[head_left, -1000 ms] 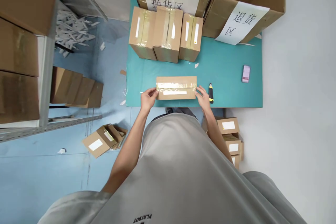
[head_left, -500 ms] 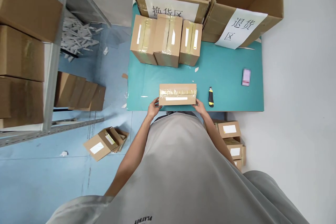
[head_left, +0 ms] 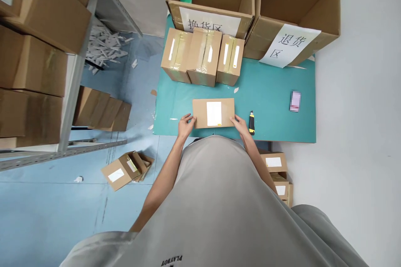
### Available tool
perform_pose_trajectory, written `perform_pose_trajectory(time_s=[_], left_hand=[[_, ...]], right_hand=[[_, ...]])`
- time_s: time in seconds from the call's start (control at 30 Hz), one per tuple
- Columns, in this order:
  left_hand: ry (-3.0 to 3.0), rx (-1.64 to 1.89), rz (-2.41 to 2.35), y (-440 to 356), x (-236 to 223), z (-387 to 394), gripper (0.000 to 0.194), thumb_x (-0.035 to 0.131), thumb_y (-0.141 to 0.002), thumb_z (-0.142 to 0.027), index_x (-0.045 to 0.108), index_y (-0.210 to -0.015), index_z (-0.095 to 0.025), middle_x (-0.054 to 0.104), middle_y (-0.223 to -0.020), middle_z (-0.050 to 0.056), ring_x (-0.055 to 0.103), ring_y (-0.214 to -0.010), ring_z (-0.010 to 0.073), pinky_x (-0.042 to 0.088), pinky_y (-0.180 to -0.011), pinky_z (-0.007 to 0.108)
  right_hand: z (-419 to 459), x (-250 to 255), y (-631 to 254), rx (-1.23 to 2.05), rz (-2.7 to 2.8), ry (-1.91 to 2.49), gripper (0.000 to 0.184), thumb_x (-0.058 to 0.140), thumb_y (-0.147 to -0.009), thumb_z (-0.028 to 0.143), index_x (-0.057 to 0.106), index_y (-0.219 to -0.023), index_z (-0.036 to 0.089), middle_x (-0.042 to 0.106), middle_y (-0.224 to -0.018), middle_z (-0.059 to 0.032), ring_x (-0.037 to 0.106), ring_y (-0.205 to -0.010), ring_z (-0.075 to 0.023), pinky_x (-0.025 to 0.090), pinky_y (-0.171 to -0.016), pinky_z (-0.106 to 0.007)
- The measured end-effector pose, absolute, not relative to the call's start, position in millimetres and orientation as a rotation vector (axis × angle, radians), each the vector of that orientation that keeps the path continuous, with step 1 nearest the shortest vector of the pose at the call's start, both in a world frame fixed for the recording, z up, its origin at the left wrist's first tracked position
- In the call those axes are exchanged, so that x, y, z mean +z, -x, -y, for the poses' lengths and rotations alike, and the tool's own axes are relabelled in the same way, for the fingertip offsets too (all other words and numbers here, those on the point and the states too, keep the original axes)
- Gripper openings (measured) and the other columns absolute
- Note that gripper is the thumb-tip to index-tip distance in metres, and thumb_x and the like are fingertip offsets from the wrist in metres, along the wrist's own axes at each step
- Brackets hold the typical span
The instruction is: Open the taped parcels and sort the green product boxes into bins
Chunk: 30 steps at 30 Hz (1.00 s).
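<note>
A cardboard box (head_left: 200,113) with a white label (head_left: 214,113) facing up is at the front of the teal table (head_left: 269,87). My left hand (head_left: 186,125) grips its left end, thumb and fingers closed at the edge. At the opposite end my right hand (head_left: 239,125) pinches the right edge. Just right of that hand lies a black and yellow utility knife (head_left: 252,123). The underside of the box is hidden, so I cannot tell whether it touches the table.
Taped cartons (head_left: 203,56) stand behind, before two large open boxes (head_left: 210,3) (head_left: 282,41) with paper signs. A blurred pink item (head_left: 295,101) lies at right. A loaded metal shelf (head_left: 79,50) is at left; opened cartons (head_left: 125,171) lie on the floor.
The box has been turned over between my hands: its taped side faced up before, and now a plain side with the large label does. The whole view has shifted slightly.
</note>
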<state>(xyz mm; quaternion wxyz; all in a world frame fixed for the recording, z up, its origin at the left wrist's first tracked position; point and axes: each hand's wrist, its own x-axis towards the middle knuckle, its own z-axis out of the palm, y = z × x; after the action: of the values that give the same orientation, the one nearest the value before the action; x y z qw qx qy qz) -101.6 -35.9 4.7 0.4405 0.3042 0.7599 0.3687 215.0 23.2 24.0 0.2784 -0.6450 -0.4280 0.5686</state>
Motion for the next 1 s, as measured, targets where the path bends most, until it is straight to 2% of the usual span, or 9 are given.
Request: perform_pose_trajectory(time_s=[0.1,0.17,0.23,0.33,0.43,0.53,0.7,0.87,1.0], left_hand=[[-0.641,0.889,-1.902,95,0,34,0.036,0.070,-0.094,-0.044,0.086,-0.109,-0.015,0.080,-0.140,0.017,0.069,-0.141,0.0356,0.054,-0.122,0.048],[-0.600,0.875,-1.886,91,-3,40,0.045,0.059,-0.100,-0.047,0.083,-0.120,-0.014,0.081,-0.136,0.017,0.074,-0.134,0.0336,0.059,-0.116,0.048],[-0.566,0.849,-1.872,87,-5,48,0.050,0.055,-0.101,-0.045,0.080,-0.130,-0.013,0.082,-0.135,0.018,0.077,-0.127,0.0322,0.062,-0.111,0.048],[-0.556,0.807,-1.862,82,-4,62,0.047,0.064,-0.093,-0.037,0.080,-0.131,-0.013,0.082,-0.134,0.018,0.077,-0.127,0.0335,0.061,-0.114,0.050],[-0.570,0.776,-1.847,79,-1,71,0.046,0.073,-0.083,-0.029,0.081,-0.126,-0.014,0.083,-0.133,0.017,0.077,-0.128,0.0364,0.059,-0.118,0.053],[-0.587,0.769,-1.829,78,4,73,0.047,0.076,-0.077,-0.024,0.081,-0.123,-0.014,0.083,-0.132,0.017,0.077,-0.129,0.0386,0.058,-0.120,0.055],[-0.630,0.826,-1.792,88,20,69,0.039,0.081,-0.079,-0.031,0.082,-0.114,-0.014,0.084,-0.129,0.017,0.076,-0.132,0.0369,0.059,-0.120,0.052],[-0.732,1.016,-1.805,111,42,58,0.048,0.082,-0.087,-0.051,0.082,-0.118,-0.014,0.085,-0.125,0.017,0.080,-0.120,0.0345,0.062,-0.114,0.051],[-0.774,0.961,-1.851,116,52,48,0.042,0.079,-0.087,-0.045,0.084,-0.115,-0.014,0.087,-0.118,0.016,0.082,-0.112,0.0336,0.063,-0.109,0.047]], right_hand=[[-20,11,-213,1.423,1.194,1.799,0.075,0.057,-0.103,0.077,0.082,-0.140,0.017,0.079,-0.148,-0.0142,0.070,-0.146,-0.0326,0.051,-0.130,-0.050],[-14,2,-217,1.304,1.202,1.889,0.082,0.040,-0.107,0.078,0.083,-0.133,0.013,0.079,-0.146,-0.0196,0.072,-0.144,-0.0321,0.051,-0.128,-0.048],[-9,-6,-225,1.220,1.194,1.970,0.083,0.035,-0.108,0.075,0.084,-0.128,0.011,0.079,-0.143,-0.0244,0.072,-0.143,-0.0336,0.050,-0.128,-0.050],[-1,-12,-234,1.178,1.189,2.019,0.072,0.043,-0.106,0.065,0.082,-0.131,0.010,0.079,-0.141,-0.0267,0.073,-0.141,-0.0344,0.050,-0.127,-0.054],[5,-13,-237,1.235,1.227,1.969,0.060,0.051,-0.102,0.052,0.080,-0.137,0.011,0.080,-0.143,-0.0229,0.076,-0.135,-0.0305,0.057,-0.121,-0.050],[8,-9,-236,1.351,1.317,1.827,0.056,0.061,-0.097,0.046,0.081,-0.139,0.015,0.076,-0.151,-0.0186,0.072,-0.140,-0.0291,0.058,-0.121,-0.048],[9,18,-233,1.334,1.294,1.715,0.064,0.077,-0.090,0.056,0.083,-0.139,0.015,0.070,-0.159,-0.0193,0.066,-0.148,-0.0341,0.053,-0.128,-0.053],[-2,51,-224,1.231,1.308,1.631,0.072,0.074,-0.097,0.067,0.078,-0.150,0.018,0.075,-0.147,-0.0166,0.073,-0.136,-0.0312,0.062,-0.118,-0.046],[-11,46,-217,1.227,1.394,1.732,0.074,0.070,-0.096,0.073,0.082,-0.143,0.017,0.080,-0.131,-0.0172,0.079,-0.122,-0.0342,0.065,-0.109,-0.049]])
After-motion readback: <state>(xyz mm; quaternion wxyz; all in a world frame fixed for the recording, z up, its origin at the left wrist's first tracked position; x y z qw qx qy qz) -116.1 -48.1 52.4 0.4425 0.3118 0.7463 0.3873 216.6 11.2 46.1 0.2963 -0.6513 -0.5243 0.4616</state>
